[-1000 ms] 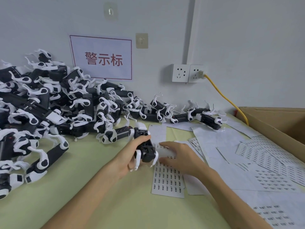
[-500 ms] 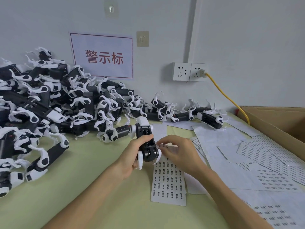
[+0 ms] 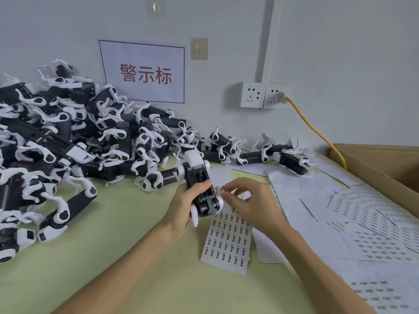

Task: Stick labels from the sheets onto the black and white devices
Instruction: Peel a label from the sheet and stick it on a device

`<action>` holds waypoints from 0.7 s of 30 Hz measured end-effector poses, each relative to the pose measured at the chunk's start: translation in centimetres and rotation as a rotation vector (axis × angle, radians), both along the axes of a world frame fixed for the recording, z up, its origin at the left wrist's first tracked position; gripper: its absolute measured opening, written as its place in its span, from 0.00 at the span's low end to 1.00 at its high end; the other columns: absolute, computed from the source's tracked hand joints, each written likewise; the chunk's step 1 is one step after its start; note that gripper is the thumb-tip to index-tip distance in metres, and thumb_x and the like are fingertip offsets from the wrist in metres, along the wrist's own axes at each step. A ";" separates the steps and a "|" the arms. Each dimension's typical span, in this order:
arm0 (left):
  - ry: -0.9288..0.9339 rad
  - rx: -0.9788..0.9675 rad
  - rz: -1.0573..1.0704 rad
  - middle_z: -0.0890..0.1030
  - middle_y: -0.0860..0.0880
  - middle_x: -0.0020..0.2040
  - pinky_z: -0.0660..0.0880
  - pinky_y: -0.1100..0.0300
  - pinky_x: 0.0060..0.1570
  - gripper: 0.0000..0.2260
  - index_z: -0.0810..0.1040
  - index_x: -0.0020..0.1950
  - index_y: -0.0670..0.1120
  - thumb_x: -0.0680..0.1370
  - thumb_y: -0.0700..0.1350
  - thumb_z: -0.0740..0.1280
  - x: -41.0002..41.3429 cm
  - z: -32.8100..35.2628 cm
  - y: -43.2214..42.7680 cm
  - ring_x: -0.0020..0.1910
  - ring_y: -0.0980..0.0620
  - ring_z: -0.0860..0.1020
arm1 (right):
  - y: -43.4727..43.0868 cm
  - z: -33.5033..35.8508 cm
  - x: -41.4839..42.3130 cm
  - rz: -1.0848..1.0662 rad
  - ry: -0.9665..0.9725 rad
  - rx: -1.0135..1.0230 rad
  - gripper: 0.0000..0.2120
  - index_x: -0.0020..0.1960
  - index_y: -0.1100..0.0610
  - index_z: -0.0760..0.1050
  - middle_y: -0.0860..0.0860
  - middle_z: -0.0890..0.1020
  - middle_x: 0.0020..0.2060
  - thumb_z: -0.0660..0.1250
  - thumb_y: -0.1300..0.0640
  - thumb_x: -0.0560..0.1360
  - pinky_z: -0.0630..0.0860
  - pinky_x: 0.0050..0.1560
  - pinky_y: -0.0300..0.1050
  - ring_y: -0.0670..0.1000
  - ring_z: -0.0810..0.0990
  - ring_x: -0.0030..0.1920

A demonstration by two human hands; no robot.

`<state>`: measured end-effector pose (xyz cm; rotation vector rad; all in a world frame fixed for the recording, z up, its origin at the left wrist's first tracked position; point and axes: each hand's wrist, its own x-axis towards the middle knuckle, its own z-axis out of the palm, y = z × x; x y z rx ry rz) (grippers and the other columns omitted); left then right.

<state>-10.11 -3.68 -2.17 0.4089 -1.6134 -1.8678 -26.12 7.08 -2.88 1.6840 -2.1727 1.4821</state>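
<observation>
Head view looks down on a pale green table (image 3: 127, 257) that runs to the far wall. A large pile of black and white devices (image 3: 68, 143) fills its left side, with a few more strung along the far edge. A cardboard box (image 3: 381, 164) stands at the right edge. Loose label sheets (image 3: 362, 225) overlap one another across the right half of the table. One narrower label sheet (image 3: 229, 243) lies flat in the middle, just under the hands, with most of its rows full.

The device in hand (image 3: 199, 177) is lifted off the table at the centre, its white end pointing far and its wheeled end near. The left hand (image 3: 183, 207) wraps its fingers and thumb round the black body. The right hand (image 3: 251, 202) is curled, and its fingertips pinch what looks like a small white label (image 3: 221, 190) right against the device's right flank.

The device looks like hard plastic, stiff and light enough for one hand. Its jointed white parts would likely swing, so the black trunk seems the steadier place to grip. The label is probably thin, limp and tacky, best held by one edge with the fingertips and smoothed down from that edge. Whether it already touches the casing cannot be told.
</observation>
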 end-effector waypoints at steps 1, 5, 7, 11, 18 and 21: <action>-0.010 -0.022 -0.014 0.80 0.46 0.40 0.74 0.54 0.44 0.12 0.81 0.40 0.46 0.69 0.55 0.72 0.0 0.0 0.1 0.41 0.49 0.80 | 0.0 0.0 0.1 -0.001 0.014 0.000 0.04 0.46 0.46 0.85 0.37 0.84 0.42 0.75 0.55 0.75 0.74 0.40 0.33 0.41 0.81 0.47; -0.020 -0.063 -0.139 0.77 0.45 0.38 0.73 0.59 0.34 0.14 0.78 0.41 0.44 0.70 0.54 0.73 0.3 0.1 0.4 0.36 0.47 0.80 | 0.4 0.1 0.2 0.018 0.090 -0.006 0.02 0.46 0.53 0.85 0.41 0.83 0.41 0.75 0.59 0.75 0.80 0.44 0.44 0.44 0.81 0.46; -0.041 -0.137 -0.169 0.79 0.47 0.35 0.70 0.62 0.26 0.09 0.79 0.40 0.46 0.74 0.51 0.71 0.5 0.2 0.6 0.33 0.46 0.79 | 0.7 0.2 0.1 0.052 0.107 0.003 0.02 0.46 0.54 0.85 0.42 0.83 0.40 0.76 0.59 0.75 0.82 0.43 0.45 0.44 0.82 0.45; -0.064 -0.171 -0.200 0.77 0.49 0.34 0.67 0.51 0.36 0.09 0.76 0.40 0.46 0.74 0.50 0.71 0.5 -0.1 0.9 0.36 0.44 0.75 | 0.8 0.1 0.1 0.064 0.193 -0.014 0.02 0.43 0.57 0.85 0.47 0.83 0.37 0.75 0.60 0.74 0.82 0.40 0.47 0.46 0.82 0.40; -0.063 -0.121 -0.264 0.69 0.48 0.36 0.75 0.59 0.36 0.06 0.75 0.41 0.44 0.76 0.42 0.69 0.2 -0.2 1.4 0.34 0.46 0.74 | 0.8 0.2 -0.1 -0.021 0.155 0.000 0.05 0.39 0.55 0.84 0.43 0.84 0.34 0.75 0.60 0.74 0.77 0.39 0.37 0.43 0.83 0.38; -0.076 -0.113 -0.247 0.71 0.50 0.33 0.73 0.56 0.35 0.08 0.74 0.38 0.46 0.76 0.44 0.69 0.2 -0.2 1.1 0.35 0.44 0.76 | 1.1 0.4 -0.2 0.021 0.134 0.026 0.04 0.41 0.52 0.85 0.39 0.84 0.35 0.75 0.58 0.74 0.76 0.41 0.32 0.39 0.84 0.39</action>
